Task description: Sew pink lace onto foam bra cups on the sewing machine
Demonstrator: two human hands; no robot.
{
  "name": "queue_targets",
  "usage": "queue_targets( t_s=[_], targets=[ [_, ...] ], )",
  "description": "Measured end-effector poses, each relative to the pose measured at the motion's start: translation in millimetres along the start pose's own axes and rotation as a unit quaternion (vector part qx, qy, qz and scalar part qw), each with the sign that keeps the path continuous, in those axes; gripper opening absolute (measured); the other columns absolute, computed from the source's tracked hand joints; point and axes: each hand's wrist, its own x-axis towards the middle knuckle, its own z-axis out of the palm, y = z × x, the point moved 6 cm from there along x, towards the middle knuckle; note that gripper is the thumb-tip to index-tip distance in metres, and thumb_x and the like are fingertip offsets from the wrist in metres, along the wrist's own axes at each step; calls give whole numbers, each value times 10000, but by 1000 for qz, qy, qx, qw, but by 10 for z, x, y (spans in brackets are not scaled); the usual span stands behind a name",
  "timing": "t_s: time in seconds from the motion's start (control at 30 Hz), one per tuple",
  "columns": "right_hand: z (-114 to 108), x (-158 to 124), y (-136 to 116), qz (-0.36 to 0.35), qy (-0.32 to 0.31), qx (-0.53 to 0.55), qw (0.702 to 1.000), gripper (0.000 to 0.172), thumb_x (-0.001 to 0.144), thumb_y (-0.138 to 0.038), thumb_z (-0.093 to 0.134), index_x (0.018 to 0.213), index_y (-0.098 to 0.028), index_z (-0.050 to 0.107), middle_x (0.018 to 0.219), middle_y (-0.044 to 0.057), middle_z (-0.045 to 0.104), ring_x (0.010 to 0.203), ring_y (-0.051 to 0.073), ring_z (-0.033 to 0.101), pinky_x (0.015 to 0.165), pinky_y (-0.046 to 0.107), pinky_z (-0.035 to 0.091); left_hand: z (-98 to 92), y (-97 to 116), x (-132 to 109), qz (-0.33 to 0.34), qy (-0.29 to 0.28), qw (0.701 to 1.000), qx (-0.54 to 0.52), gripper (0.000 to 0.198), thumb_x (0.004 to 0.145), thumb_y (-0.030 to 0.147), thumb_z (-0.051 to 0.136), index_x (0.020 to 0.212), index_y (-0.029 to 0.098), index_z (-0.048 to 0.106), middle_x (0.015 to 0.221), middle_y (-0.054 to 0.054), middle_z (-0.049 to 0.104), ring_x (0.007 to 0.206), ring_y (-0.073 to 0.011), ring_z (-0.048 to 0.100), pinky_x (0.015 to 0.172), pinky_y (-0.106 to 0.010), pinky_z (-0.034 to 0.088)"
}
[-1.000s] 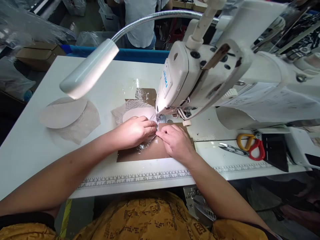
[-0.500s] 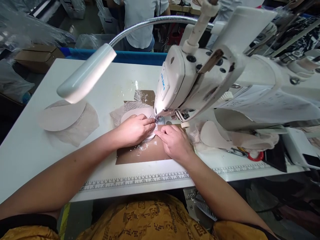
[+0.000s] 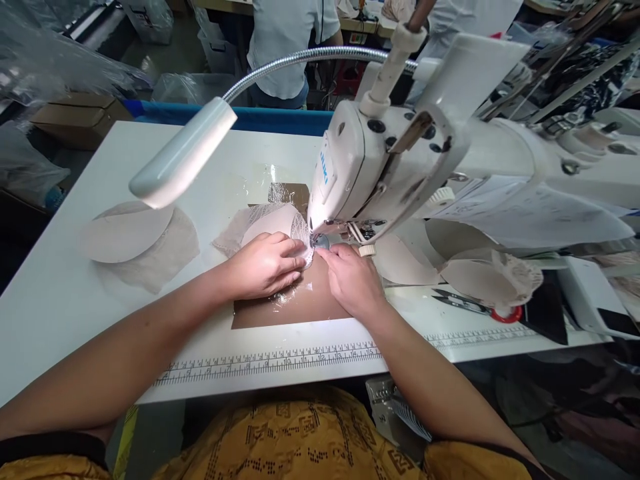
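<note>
My left hand (image 3: 270, 265) lies with its fingers stretched over a pale bra cup (image 3: 267, 223) edged with lace (image 3: 302, 230), just left of the needle. The lace edge reaches the presser foot of the white sewing machine (image 3: 345, 157). My right hand (image 3: 353, 277) rests right of the needle, index finger pointing at the lace edge and the other fingers curled under. Whatever these curled fingers may hold is hidden. Under both hands is a brown sheet (image 3: 295, 310) with shiny clear tape on it.
Another pale cup piece (image 3: 127, 233) lies on sheer fabric at left. Right of the machine are more cup pieces (image 3: 483, 277) and red-handled scissors (image 3: 505, 313). A lamp (image 3: 183, 153) hangs over the table, and a ruler strip (image 3: 270, 363) follows the front edge. A person (image 3: 280, 50) is beyond.
The lace-edged cup has turned slightly by the needle. My left fingers have drawn back from the needle, and my right hand has moved slightly up. At right, the pale pieces have shifted, uncovering the scissor blades.
</note>
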Motion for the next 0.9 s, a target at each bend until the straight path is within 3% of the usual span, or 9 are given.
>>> queue_targets(
  t_s=[0.23,0.63,0.9],
  targets=[
    [4,-48,-92,-55,-12,16,998,366,886,-92,452,1131,-239,681,921,47,632,794,183,488,745,321,329,-26,54,-15,17,-5,999,-44,330,968,323,453,1151,152,667,1257,-114,610,1003,-243,546,861,-378,458],
    [10,-19,-96,-34,-21,-34,999,367,890,-121,471,1176,-241,669,898,41,633,738,189,463,681,334,303,24,59,30,-2,-1,1000,13,345,982,250,418,1213,121,639,1295,-106,606,969,-227,551,826,-362,478],
    [11,-15,-68,-42,18,-37,998,400,852,-77,484,1165,-224,686,886,47,639,748,198,466,645,321,301,48,-44,79,-47,30,997,58,361,992,276,392,1203,134,649,1294,-90,605,893,-224,540,780,-357,459]
  ],
)
